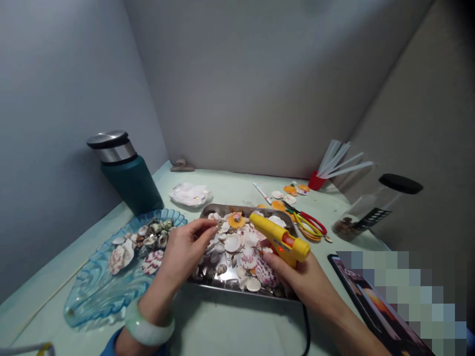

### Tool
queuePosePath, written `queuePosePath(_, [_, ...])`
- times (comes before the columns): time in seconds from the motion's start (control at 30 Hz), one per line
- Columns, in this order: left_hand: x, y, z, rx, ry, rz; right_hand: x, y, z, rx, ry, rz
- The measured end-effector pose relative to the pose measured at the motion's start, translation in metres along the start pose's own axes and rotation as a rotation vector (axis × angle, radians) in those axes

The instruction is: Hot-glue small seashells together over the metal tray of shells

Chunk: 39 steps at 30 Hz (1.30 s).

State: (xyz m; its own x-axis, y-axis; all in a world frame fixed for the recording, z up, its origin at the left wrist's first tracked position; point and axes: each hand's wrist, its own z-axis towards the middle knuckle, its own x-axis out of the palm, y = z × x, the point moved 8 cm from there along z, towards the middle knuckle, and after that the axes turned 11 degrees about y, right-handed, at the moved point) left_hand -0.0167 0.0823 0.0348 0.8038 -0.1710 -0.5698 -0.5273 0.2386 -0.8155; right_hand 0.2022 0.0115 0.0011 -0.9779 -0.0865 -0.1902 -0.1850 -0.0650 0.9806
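My right hand [297,277] is wrapped round a yellow hot glue gun [278,237] with a small red light. Its nozzle points up and left over a metal tray [245,292] full of white, orange and purple-striped seashells [233,242]. My left hand [187,247], with a pale green bangle [148,329] on the wrist, is over the tray's left edge. Its thumb and fingertips come together in a pinch; whatever is between them is too small to make out. An orange scallop shell [234,221] with a small piece on top lies between the hands.
A blue glass dish [100,291] with shells and a teal bottle [129,178] stand left. Behind the tray lies a white packet [190,194]. To the right are scissors [308,222], a red cup [316,181] of glue sticks, a clear jar [365,212] and a tablet [367,301].
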Motion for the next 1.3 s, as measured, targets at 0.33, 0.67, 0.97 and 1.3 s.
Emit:
queuePosePath(0.33, [0.01, -0.004, -0.002, 0.113, 0.105, 0.496, -0.005, -0.001, -0.002, 0.016, -0.067, -0.01])
queuePosePath(0.67, [0.049, -0.012, -0.008, 0.234, 0.332, 0.663, -0.006, -0.002, -0.001, -0.009, -0.083, -0.015])
queuePosePath(0.97, [0.052, -0.014, -0.013, 0.306, 0.49, 0.707, -0.007, -0.004, -0.002, 0.023, -0.093, -0.024])
queuePosePath(1.3, [0.078, -0.022, -0.013, 0.156, 0.718, 0.795, -0.005, -0.005, 0.0, -0.002, -0.072, -0.011])
